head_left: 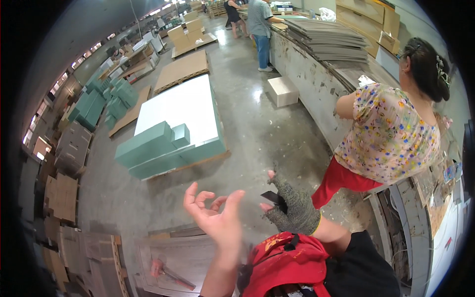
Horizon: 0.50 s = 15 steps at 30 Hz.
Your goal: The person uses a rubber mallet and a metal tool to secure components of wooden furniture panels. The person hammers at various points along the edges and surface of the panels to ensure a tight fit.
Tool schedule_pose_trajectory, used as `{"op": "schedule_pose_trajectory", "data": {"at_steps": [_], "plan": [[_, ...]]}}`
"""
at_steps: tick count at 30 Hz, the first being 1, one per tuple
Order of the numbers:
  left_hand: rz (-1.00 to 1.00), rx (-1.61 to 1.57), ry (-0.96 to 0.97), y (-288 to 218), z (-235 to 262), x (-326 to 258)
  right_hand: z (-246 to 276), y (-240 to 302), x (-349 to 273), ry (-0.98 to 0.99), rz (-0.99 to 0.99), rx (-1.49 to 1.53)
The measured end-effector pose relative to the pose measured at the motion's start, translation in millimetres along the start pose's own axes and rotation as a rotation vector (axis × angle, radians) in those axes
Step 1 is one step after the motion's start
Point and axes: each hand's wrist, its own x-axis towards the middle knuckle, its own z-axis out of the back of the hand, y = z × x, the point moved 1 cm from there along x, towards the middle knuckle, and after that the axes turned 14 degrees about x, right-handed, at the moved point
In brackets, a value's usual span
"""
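My left hand point(215, 210) is raised in front of me, bare, with its fingers loosely curled and apart and nothing in them. To its right, my right hand point(297, 208) wears a grey knit glove that leaves the fingertips bare. A small flat black piece point(275, 200) sits between the thumb and fingers of the right hand; its kind cannot be made out. Just below the hands, a red cloth item point(287, 265) with yellow print and a black strap lies against my body.
Ahead stands a low pallet stack with a white top point(173, 106) and green foam-like blocks point(148, 143). At right, a person in a flowered top point(391, 131) faces a long workbench point(309, 74) with stacked brown sheets point(331, 37). A cardboard box point(283, 91) stands beside it. A red tool point(170, 274) lies lower left.
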Motion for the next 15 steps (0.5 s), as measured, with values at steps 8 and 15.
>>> {"op": "schedule_pose_trajectory", "data": {"at_steps": [8, 15], "plan": [[-0.195, 0.219, 0.545, -46.1, 66.1, -28.3, -11.9, -5.5, -33.9, 0.245, -0.139, -0.023], [-0.107, -0.396, 0.943, -136.0, 97.9, -116.5, -28.3, 10.9, -103.7, 0.288, -0.322, 0.119]]}}
